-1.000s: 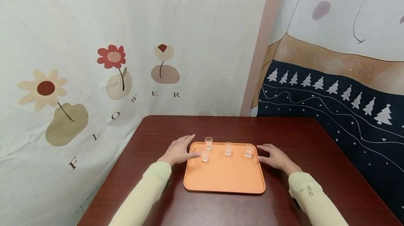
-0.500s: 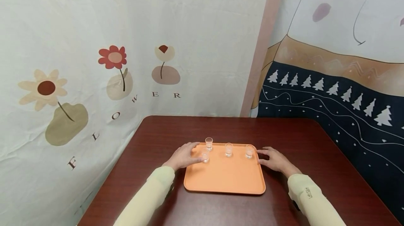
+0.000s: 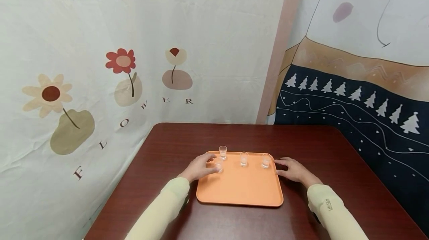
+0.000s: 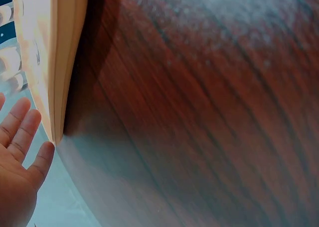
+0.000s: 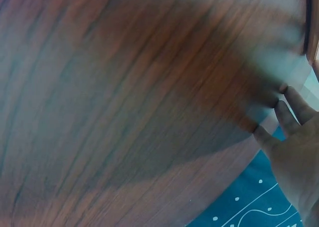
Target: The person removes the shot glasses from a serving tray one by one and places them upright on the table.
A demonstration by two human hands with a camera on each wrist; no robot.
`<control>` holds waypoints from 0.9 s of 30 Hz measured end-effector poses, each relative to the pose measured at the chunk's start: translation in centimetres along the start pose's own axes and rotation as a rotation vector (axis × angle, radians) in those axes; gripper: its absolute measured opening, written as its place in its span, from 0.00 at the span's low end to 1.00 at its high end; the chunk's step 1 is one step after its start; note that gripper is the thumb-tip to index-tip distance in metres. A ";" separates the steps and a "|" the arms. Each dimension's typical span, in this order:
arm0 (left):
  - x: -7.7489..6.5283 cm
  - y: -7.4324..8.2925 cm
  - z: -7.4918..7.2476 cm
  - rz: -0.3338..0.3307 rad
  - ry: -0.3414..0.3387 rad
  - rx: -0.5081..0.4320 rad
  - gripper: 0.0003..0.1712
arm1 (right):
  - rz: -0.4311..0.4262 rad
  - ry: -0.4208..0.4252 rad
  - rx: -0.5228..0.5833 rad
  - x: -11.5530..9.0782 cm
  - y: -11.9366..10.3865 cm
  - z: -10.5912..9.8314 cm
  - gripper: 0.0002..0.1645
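An orange tray [image 3: 239, 191] lies on the table with small clear glasses along its far half. My left hand [image 3: 200, 167] reaches over the tray's left edge, thumb and fingers parted around the near left glass [image 3: 219, 166]; whether they touch it I cannot tell. Just behind stands the far left glass [image 3: 223, 153]. A middle glass [image 3: 244, 159] and a right glass [image 3: 266, 161] stand apart. By the tray's right edge, my right hand [image 3: 295, 170] has its fingers extended, holding nothing. In the right wrist view its fingertips meet the table.
The dark red wooden table [image 3: 248, 219] extends around the tray on all sides. Behind it hangs a white cloth [image 3: 214, 46] with printed flowers, and on the right a dark blue cloth [image 3: 335, 120] with printed trees.
My left hand has moved right and inward over the tray's edge, its fingers coming around the near left glass. The right hand has barely shifted; tray and glasses stay put.
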State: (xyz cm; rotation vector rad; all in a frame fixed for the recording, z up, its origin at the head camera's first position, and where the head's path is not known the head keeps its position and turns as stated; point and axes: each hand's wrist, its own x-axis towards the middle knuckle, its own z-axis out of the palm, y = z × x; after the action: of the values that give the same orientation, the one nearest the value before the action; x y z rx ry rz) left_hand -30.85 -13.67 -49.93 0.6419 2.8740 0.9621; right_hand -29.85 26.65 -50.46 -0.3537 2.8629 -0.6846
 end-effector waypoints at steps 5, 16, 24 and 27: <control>0.1 0.1 0.1 0.016 0.011 -0.032 0.28 | -0.004 0.006 -0.009 -0.1 0.1 0.1 0.36; 0.4 0.2 0.3 0.034 0.040 -0.105 0.15 | 0.038 -0.008 -0.004 -0.1 0.2 0.4 0.38; 0.7 0.1 0.2 0.034 0.090 -0.156 0.16 | 0.012 -0.001 -0.006 -0.1 -0.1 0.4 0.36; 1.0 0.1 -0.2 0.013 0.124 -0.170 0.15 | 0.019 0.001 0.002 -0.1 0.0 0.3 0.36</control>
State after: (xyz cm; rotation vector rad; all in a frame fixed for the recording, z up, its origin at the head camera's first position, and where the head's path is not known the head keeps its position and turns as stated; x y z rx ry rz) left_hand -31.81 -13.32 -49.58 0.6082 2.8517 1.2739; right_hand -29.66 26.54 -50.66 -0.3249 2.8629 -0.6841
